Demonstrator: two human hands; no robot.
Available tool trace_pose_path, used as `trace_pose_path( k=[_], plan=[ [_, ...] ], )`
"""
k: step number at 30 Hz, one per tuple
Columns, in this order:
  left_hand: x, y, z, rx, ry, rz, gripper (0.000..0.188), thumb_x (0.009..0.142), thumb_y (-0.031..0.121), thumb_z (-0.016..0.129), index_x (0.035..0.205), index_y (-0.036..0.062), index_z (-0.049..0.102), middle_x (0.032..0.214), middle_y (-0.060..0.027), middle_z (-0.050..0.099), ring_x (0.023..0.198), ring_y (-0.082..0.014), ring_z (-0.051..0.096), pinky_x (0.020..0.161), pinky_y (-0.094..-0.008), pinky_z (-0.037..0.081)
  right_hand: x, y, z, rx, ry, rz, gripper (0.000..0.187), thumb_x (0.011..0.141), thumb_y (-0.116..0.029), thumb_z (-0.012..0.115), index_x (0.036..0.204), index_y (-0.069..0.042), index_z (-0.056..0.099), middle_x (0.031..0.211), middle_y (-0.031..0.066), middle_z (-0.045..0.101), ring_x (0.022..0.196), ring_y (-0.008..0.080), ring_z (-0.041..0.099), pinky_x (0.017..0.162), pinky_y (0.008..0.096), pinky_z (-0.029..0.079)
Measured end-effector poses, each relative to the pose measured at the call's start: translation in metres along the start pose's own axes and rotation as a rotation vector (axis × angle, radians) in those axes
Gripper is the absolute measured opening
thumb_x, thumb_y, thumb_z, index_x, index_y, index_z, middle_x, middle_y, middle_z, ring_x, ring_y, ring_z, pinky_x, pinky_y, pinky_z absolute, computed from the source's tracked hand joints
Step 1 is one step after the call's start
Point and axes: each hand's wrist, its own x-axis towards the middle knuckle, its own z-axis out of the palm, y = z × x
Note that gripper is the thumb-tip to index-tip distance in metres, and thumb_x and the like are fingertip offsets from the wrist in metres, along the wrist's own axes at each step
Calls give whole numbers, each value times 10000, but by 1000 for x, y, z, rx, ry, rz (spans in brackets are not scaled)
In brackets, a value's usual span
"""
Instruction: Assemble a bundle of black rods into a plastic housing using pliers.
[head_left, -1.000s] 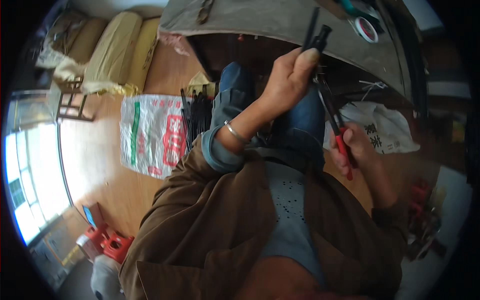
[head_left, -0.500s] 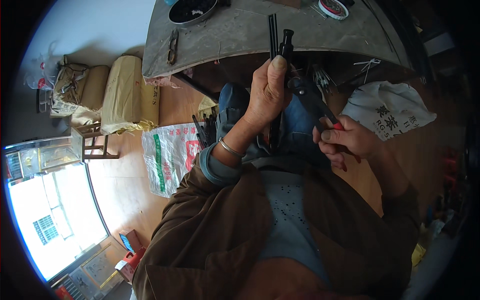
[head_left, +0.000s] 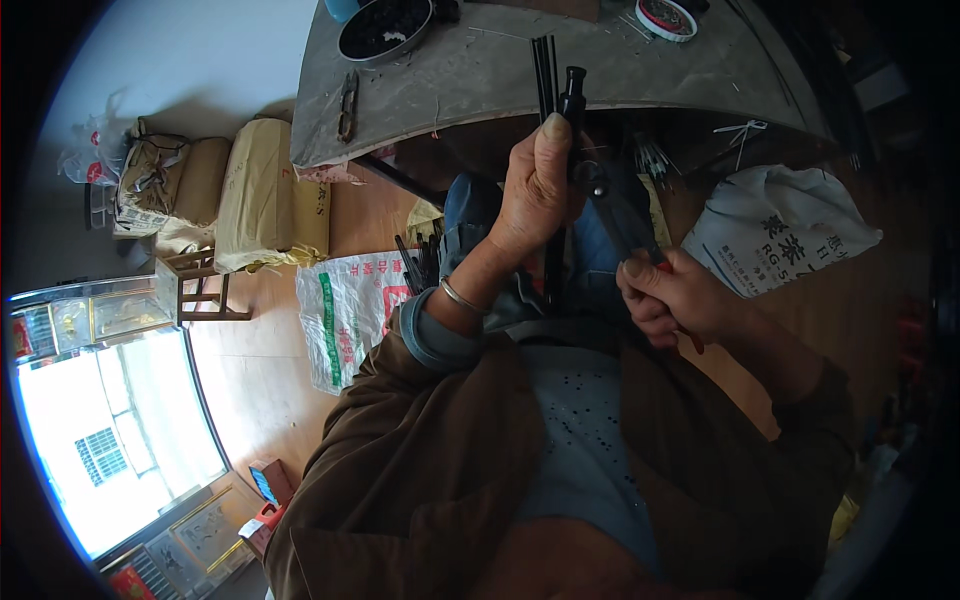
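Note:
My left hand (head_left: 532, 195) is closed round a bundle of thin black rods (head_left: 544, 75) and a thicker black shaft with a knobbed end (head_left: 571, 92); both point up past the thumb. Below the fist, a dark length hangs between my knees. In my right hand (head_left: 675, 297) is a pair of pliers (head_left: 621, 222) with red grips, its fingers wrapped round the handles. The pliers' head meets the shaft just right of my left hand. What the jaws grip is too dark to make out.
Ahead stands a grey table (head_left: 480, 75) with a pan of small black pieces (head_left: 385, 25), snips (head_left: 347, 106) and a round white-rimmed dish (head_left: 668, 18). A white sack (head_left: 785, 225) lies right. Wrapped parcels (head_left: 255, 195) and a wooden stool (head_left: 205, 288) stand left.
My right hand has drawn slightly down and left, and the pliers' handles sit closer together. My left hand keeps its hold. The whole view has shifted a little.

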Motion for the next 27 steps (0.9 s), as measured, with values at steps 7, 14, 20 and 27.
trace_pose_path(
  k=[7,14,20,27],
  plan=[
    [3,-1,1,-30,-33,-19,582,962,572,357,794,48,548,524,24,452,396,-54,409,374,-209,294,-22,-43,-15,-99,-6,101,308,1005,-297,439,831,-43,456,563,-17,393,442,68,360,418,245,351],
    [3,-5,8,59,21,71,560,957,566,387,830,48,559,522,34,441,394,-40,389,379,-198,283,-32,-82,-2,-1283,446,44,235,914,-153,540,1012,57,497,743,204,591,723,316,599,670,411,459],
    [8,-9,-1,-50,-13,15,555,941,586,404,867,53,539,525,34,439,408,-39,392,387,-196,286,-15,-28,-18,-1198,633,-436,267,870,-100,593,1060,0,435,851,181,595,786,324,634,715,407,488],
    [9,-13,-2,-13,81,66,502,953,545,429,810,66,480,569,30,439,466,-35,391,423,-197,291,-9,-23,-20,-1195,846,-537,371,775,23,659,1030,-51,399,849,142,580,795,310,643,681,397,497]
  ],
)
